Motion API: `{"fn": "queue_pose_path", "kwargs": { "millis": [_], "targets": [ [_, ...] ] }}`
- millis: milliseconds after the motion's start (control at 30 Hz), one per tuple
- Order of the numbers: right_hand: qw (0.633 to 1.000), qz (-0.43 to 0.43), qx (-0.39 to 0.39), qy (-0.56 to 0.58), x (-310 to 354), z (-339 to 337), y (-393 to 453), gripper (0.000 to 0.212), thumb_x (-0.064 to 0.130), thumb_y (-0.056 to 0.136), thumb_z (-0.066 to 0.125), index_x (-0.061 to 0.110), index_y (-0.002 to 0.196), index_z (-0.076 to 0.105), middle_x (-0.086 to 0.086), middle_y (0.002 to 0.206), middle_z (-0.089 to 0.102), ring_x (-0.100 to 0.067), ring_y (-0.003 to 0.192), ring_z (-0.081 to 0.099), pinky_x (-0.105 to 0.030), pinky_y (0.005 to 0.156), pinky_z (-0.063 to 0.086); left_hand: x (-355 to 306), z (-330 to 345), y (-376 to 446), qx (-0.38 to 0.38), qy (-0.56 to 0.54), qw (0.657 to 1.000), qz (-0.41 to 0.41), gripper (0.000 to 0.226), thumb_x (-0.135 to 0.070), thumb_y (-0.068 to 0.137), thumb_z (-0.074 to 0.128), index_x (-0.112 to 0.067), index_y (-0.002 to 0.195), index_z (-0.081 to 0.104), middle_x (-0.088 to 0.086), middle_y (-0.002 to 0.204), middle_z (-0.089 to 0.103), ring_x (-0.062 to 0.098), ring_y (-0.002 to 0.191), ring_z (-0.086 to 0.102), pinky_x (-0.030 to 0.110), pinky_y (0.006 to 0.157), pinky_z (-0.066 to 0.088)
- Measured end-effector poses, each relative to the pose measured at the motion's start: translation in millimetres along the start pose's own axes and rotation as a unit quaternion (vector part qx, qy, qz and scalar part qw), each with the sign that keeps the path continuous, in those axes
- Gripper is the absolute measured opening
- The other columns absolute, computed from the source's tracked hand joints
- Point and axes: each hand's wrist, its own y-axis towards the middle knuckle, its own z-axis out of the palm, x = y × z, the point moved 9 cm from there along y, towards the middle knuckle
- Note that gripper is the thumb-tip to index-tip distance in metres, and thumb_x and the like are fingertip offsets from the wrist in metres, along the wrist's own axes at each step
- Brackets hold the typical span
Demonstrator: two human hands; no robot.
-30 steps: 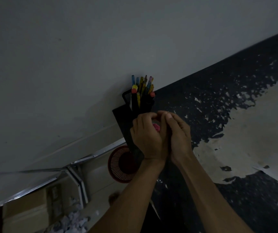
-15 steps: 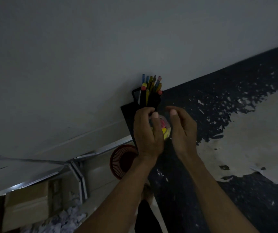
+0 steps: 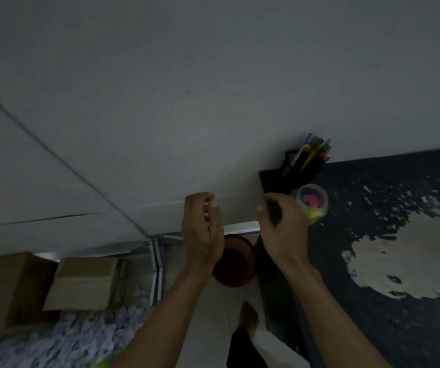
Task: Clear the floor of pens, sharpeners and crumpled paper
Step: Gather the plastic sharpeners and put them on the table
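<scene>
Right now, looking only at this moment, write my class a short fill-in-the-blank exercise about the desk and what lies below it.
1. The clear jar of coloured bits stands beside the black holder full of ____.
2. The heap of crumpled paper lies on the ____.
3. The round basket under the desk edge is ____ in colour.
4. Left of the basket stand two cardboard ____.

Missing words: pens; floor; red; boxes

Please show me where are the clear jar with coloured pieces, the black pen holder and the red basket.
clear jar (image 3: 312, 205): head view, on its clear wall with the coloured pieces behind.
black pen holder (image 3: 302, 166): head view, on its dark front.
red basket (image 3: 236, 264): head view, on its side wall.
</scene>
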Motion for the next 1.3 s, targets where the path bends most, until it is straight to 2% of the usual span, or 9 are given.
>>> {"fn": "queue_pose_path", "kwargs": {
  "millis": [133, 267, 333, 467, 600, 833, 933, 1133, 1300],
  "targets": [
    [0.996, -0.009, 0.084, 0.001, 43.9, 60.6, -51.5, 0.027, 0.014, 0.089, 0.065, 0.013, 0.117, 0.063, 0.003, 0.114, 0.061, -0.011, 0.109, 0.054, -0.021, 0.093, 0.039, 30.6, -95.5, -27.0, -0.022, 0.051, 0.998, -0.041, 0.021, -0.019, 0.094, 0.05, -0.009, 0.111, 0.055, 0.004, 0.106, 0.052, -0.005, 0.079, 0.052, 0.012, 0.061, 0.042],
    [0.986, -0.04, 0.165, 0.001, 88.2, 125.3, -114.4, 0.032, 0.016, 0.087, 0.067, 0.015, 0.119, 0.062, 0.0, 0.117, 0.062, -0.01, 0.107, 0.054, -0.022, 0.093, 0.038, 65.5, -199.1, -72.1, -0.057, 0.084, 0.991, -0.082, 0.024, -0.012, 0.092, 0.057, -0.01, 0.115, 0.054, 0.003, 0.105, 0.05, -0.002, 0.076, 0.052, 0.006, 0.063, 0.039],
    [0.979, -0.067, 0.194, 0.001, 111.4, 151.0, -145.3, 0.03, 0.015, 0.084, 0.069, 0.016, 0.114, 0.064, -0.001, 0.112, 0.065, -0.012, 0.103, 0.058, -0.022, 0.089, 0.042, 78.2, -246.2, -94.1, -0.077, 0.107, 0.986, -0.1, 0.026, -0.02, 0.091, 0.055, -0.011, 0.115, 0.055, 0.0, 0.103, 0.051, 0.001, 0.075, 0.051, 0.007, 0.063, 0.039],
    [0.959, -0.111, 0.262, 0.005, 160.5, 204.7, -212.9, 0.028, 0.011, 0.08, 0.073, 0.01, 0.107, 0.067, -0.007, 0.103, 0.069, -0.02, 0.097, 0.064, -0.03, 0.087, 0.05, 102.5, -336.5, -144.3, -0.115, 0.135, 0.974, -0.138, 0.028, -0.027, 0.089, 0.05, -0.016, 0.115, 0.054, 0.001, 0.101, 0.053, 0.015, 0.083, 0.054, 0.029, 0.069, 0.048],
    [0.935, -0.14, 0.325, 0.006, 207.8, 256.3, -289.6, 0.027, 0.011, 0.08, 0.072, 0.008, 0.106, 0.068, -0.007, 0.103, 0.069, -0.012, 0.093, 0.061, -0.021, 0.082, 0.045, 116.9, -426.0, -203.8, -0.156, 0.145, 0.957, -0.196, 0.022, -0.019, 0.094, 0.053, -0.018, 0.116, 0.053, 0.002, 0.101, 0.056, 0.018, 0.082, 0.057, 0.038, 0.067, 0.052],
    [0.896, -0.165, 0.413, 0.005, 267.8, 327.6, -401.4, 0.027, 0.017, 0.084, 0.07, 0.01, 0.11, 0.068, -0.007, 0.105, 0.068, -0.015, 0.095, 0.062, -0.022, 0.078, 0.045, 136.8, -543.2, -280.7, -0.194, 0.151, 0.928, -0.279, 0.019, -0.021, 0.095, 0.055, -0.016, 0.113, 0.055, -0.002, 0.089, 0.06, 0.006, 0.069, 0.058, 0.036, 0.063, 0.05],
    [0.873, -0.187, 0.45, 0.008, 291.3, 361.1, -440.0, 0.023, 0.014, 0.083, 0.068, 0.007, 0.105, 0.068, -0.01, 0.1, 0.068, -0.02, 0.093, 0.063, -0.028, 0.078, 0.049, 143.3, -585.5, -304.5, -0.223, 0.155, 0.914, -0.301, 0.017, -0.019, 0.094, 0.056, -0.019, 0.111, 0.055, -0.008, 0.084, 0.06, 0.001, 0.065, 0.059, 0.025, 0.057, 0.047],
    [0.845, -0.188, 0.5, 0.011, 322.7, 432.3, -502.6, 0.025, 0.021, 0.085, 0.068, 0.013, 0.108, 0.068, -0.003, 0.102, 0.067, -0.015, 0.094, 0.061, -0.029, 0.08, 0.049, 172.7, -654.9, -334.6, -0.247, 0.146, 0.891, -0.353, 0.019, -0.017, 0.092, 0.057, -0.021, 0.111, 0.056, -0.007, 0.085, 0.059, 0.005, 0.057, 0.055, 0.025, 0.054, 0.044],
    [0.839, -0.157, 0.521, 0.01, 337.5, 486.0, -542.6, 0.025, 0.021, 0.087, 0.067, 0.014, 0.111, 0.066, 0.0, 0.102, 0.064, -0.011, 0.094, 0.058, -0.024, 0.08, 0.043, 209.2, -704.1, -338.3, -0.213, 0.146, 0.888, -0.38, 0.02, -0.021, 0.092, 0.058, -0.022, 0.112, 0.056, -0.005, 0.087, 0.06, 0.007, 0.057, 0.055, 0.027, 0.054, 0.043]
  ]
}}
